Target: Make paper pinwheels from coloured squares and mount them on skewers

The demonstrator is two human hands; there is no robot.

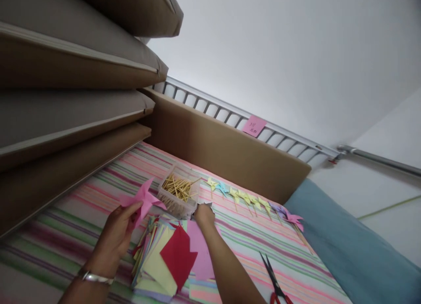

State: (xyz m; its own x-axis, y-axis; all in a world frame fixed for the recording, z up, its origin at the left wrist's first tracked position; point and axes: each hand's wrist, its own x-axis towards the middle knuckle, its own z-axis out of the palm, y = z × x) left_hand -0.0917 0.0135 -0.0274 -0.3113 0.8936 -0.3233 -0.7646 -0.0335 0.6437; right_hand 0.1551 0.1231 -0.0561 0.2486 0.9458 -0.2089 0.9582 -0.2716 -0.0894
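Observation:
My left hand (115, 236) holds a pink folded paper pinwheel (144, 199) up over the striped cloth, fingers closed on its lower edge. My right hand (203, 216) reaches to the clear plastic box of wooden sticks (179, 195) and touches its near right corner; its fingers are curled and mostly hidden, so what they grip does not show. Between my forearms lies a pile of coloured paper squares (158, 264) with a red folded piece (177, 255) on top.
A row of several finished paper pinwheels (253, 202) lies on the striped cloth (263, 247) to the right of the box. Red-handled scissors (274, 282) lie at the lower right. Brown cushions (66, 102) stack at the left, a brown board (230, 150) behind, a blue sheet (345, 247) at the right.

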